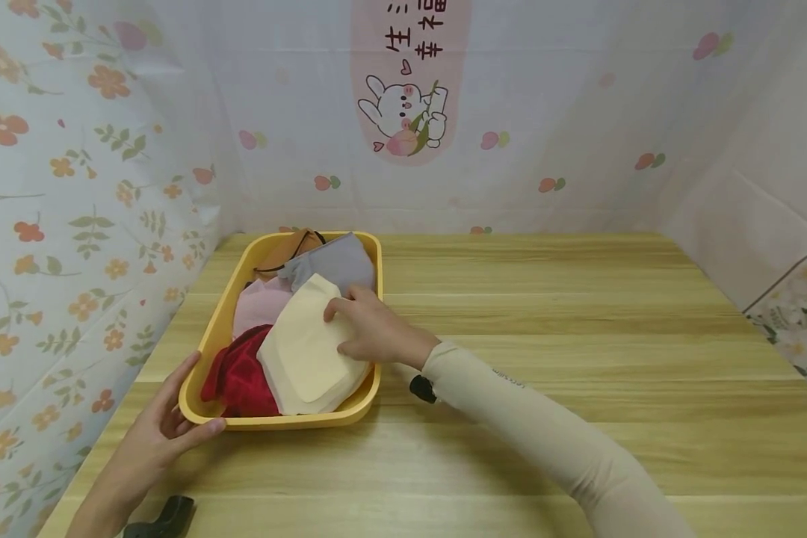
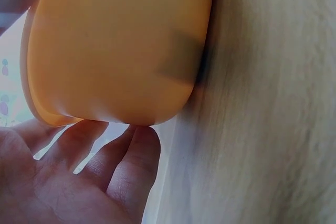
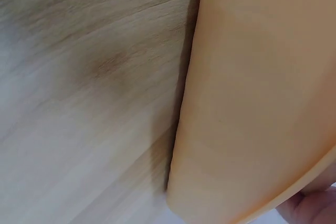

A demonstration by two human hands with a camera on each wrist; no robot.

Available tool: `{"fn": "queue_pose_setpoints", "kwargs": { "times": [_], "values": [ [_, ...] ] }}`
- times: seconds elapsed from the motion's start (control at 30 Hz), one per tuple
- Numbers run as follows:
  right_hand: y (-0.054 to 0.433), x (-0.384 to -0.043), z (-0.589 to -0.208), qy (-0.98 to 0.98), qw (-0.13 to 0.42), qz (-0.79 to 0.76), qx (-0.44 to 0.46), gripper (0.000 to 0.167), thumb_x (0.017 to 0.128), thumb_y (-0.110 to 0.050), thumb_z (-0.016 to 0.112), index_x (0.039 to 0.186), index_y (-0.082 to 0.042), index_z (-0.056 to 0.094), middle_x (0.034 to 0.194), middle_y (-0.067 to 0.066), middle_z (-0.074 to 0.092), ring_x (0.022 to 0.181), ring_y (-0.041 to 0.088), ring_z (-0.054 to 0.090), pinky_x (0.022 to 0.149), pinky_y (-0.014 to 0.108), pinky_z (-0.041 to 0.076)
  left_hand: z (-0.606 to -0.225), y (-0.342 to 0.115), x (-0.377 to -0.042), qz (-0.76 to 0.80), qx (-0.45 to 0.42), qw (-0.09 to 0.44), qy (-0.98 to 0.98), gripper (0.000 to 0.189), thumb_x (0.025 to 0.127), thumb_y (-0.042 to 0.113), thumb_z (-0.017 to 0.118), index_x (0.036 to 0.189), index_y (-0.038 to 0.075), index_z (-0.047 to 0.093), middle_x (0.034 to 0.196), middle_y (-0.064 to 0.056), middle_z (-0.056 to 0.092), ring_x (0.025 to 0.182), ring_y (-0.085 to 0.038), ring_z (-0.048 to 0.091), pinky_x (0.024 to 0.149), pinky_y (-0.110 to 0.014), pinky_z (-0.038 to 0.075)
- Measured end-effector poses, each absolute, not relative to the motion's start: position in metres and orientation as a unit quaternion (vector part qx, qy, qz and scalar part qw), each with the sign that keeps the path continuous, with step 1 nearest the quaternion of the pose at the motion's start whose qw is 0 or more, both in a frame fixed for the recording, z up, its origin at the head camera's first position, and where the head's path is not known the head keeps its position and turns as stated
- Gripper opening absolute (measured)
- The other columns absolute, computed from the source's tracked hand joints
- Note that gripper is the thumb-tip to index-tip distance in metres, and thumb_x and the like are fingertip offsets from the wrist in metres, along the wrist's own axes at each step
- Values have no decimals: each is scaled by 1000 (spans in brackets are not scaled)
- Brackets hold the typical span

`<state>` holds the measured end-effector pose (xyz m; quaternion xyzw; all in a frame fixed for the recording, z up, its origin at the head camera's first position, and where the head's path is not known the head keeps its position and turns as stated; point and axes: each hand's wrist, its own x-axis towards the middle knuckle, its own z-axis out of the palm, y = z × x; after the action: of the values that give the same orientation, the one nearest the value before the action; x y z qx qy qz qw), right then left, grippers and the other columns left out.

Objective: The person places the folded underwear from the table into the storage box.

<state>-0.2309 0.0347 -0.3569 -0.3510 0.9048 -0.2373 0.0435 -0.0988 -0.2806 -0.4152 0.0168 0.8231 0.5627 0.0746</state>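
A yellow plastic basin (image 1: 279, 424) holds several folded cloth items. My left hand (image 1: 151, 441) grips its front left corner, thumb at the front rim and fingers along the left side. The left wrist view shows those fingers (image 2: 139, 166) against the basin's outer wall. Reaching in over the right rim, my right hand (image 1: 376, 329) pinches a cream folded cloth item (image 1: 305, 351) lying on top. Around it are a dark red velvety cloth (image 1: 245, 377), a pink cloth (image 1: 258, 305), a grey cloth (image 1: 332, 261) and a brown item with black edging (image 1: 282, 252).
The basin stands on the left part of a wood-grain table (image 1: 524, 314). A patterned white curtain (image 1: 276, 90) hangs behind and at the sides. A black wrist device (image 1: 164, 519) is by the left wrist; another black piece (image 1: 422, 388) shows beneath the right wrist.
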Motion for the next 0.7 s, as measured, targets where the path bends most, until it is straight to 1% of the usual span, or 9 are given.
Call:
{"fn": "queue_pose_setpoints", "kwargs": {
  "times": [0.07, 0.2, 0.27, 0.4, 0.5, 0.53, 0.57, 0.6, 0.7],
  "values": [
    [34, -230, -359, 905, 30, -224, -361, 37, 82, -10, 79, 116, -13, 66, 110, 12, 50, 105, 23, 45, 87, 31, 45, -417, -281, -98, 562, 19, 73, 824, 96, 96, 9, 67, 162, 38, 4, 171, -10, 0, 114, 27, 38, 89, -2, 46],
    [34, -228, -358, 906, 10, -187, -379, 36, 82, -10, 78, 117, -12, 67, 119, 14, 52, 109, 25, 46, 92, 34, 48, -417, -281, -99, 557, 18, 73, 827, 96, 96, 11, 67, 161, 39, 3, 171, -11, 1, 114, 27, 38, 89, -2, 46],
    [33, -227, -356, 907, 8, -170, -385, 37, 83, -10, 77, 118, -12, 68, 125, 15, 53, 111, 26, 47, 95, 36, 49, -415, -281, -99, 550, 15, 76, 831, 96, 96, 13, 67, 161, 40, 3, 171, -10, 1, 115, 26, 38, 89, -3, 47],
    [34, -228, -352, 912, 12, -143, -384, 37, 83, -13, 78, 119, -12, 69, 129, 15, 54, 115, 26, 49, 98, 37, 48, -413, -281, -101, 537, 13, 80, 840, 95, 97, 17, 67, 161, 42, 1, 171, -8, 2, 121, 20, 38, 89, -3, 46],
    [34, -229, -349, 912, 19, -132, -388, 37, 83, -15, 79, 119, -13, 70, 131, 15, 54, 118, 26, 49, 103, 39, 47, -414, -283, -100, 528, 17, 73, 846, 94, 97, 17, 67, 161, 41, 2, 171, -7, 3, 121, 21, 38, 90, -2, 45],
    [34, -229, -348, 912, 19, -130, -390, 37, 84, -16, 79, 120, -13, 70, 134, 15, 53, 120, 27, 50, 105, 39, 46, -415, -283, -99, 527, 18, 72, 846, 94, 97, 17, 67, 161, 41, 2, 171, -7, 3, 119, 23, 37, 89, -2, 45],
    [35, -229, -347, 910, 21, -130, -392, 38, 84, -17, 79, 120, -12, 70, 138, 17, 52, 125, 29, 50, 109, 40, 45, -415, -284, -99, 524, 19, 71, 849, 94, 97, 17, 67, 161, 41, 2, 171, -7, 3, 123, 20, 38, 90, -2, 45],
    [37, -230, -346, 909, 23, -132, -394, 38, 85, -17, 79, 121, -11, 70, 142, 19, 50, 130, 31, 49, 112, 41, 44, -416, -284, -98, 521, 18, 70, 850, 94, 97, 17, 67, 161, 41, 1, 171, -7, 3, 129, 13, 41, 90, -1, 45],
    [45, -231, -343, 907, 22, -148, -394, 39, 88, -18, 76, 125, -9, 68, 151, 25, 43, 139, 37, 47, 115, 44, 43, -416, -285, -98, 506, 15, 73, 859, 94, 98, 19, 67, 161, 42, 0, 171, -8, 3, 141, -10, 42, 90, 0, 44]
  ]
}}
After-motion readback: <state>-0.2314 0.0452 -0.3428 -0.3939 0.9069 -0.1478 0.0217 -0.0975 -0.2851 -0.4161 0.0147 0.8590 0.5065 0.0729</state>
